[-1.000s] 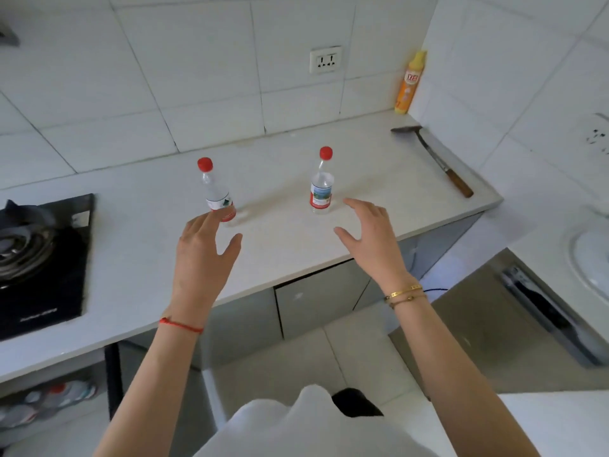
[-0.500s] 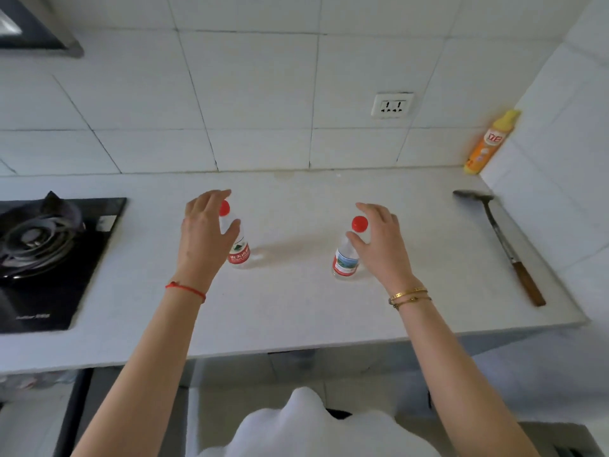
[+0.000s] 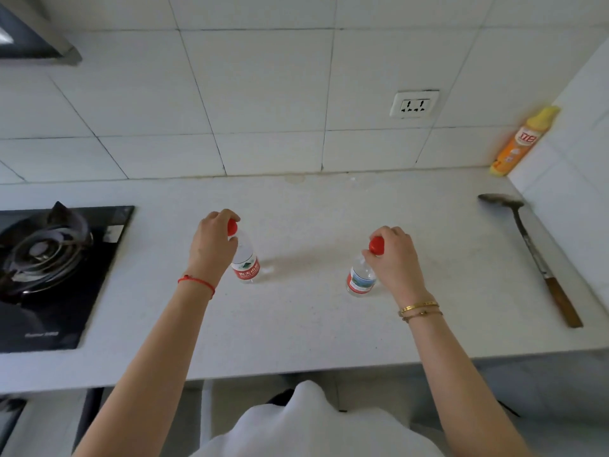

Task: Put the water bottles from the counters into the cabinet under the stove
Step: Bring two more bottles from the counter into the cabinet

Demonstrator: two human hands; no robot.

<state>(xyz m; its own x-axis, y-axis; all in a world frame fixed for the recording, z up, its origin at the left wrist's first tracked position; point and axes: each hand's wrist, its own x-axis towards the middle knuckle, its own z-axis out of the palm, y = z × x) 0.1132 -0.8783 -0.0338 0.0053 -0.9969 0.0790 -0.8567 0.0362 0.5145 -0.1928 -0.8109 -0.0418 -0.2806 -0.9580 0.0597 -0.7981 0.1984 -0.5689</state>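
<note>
1. head view, left side: the left hand is curled over the neck of the left water bottle, fingers closed round it just under the red cap. the bottle stands upright on the white counter, red label facing us, base on the surface as far as i can tell.

2. head view, right side: the right hand is closed on the top of the right water bottle, fingertips pinching at its red cap. this one leans a little and sits nearer the front edge, well apart from the other.

3. surroundings: the gas stove is off to the left, the cabinet under it out of sight here. a long-handled spatula lies at the right end, and an orange spray bottle stands in the corner, both clear of the hands.

4. the step, as i read it: both bottles gripped, the lift is about to come.

5. risks: holding by cap and neck leaves the body free to swing, so a quick turn toward the stove could knock a bottle on the counter edge or the burner grate. a loose cap could slip in the pinch. with both hands full, opening a cabinet door would be awkward, and a bottle could drop.
</note>
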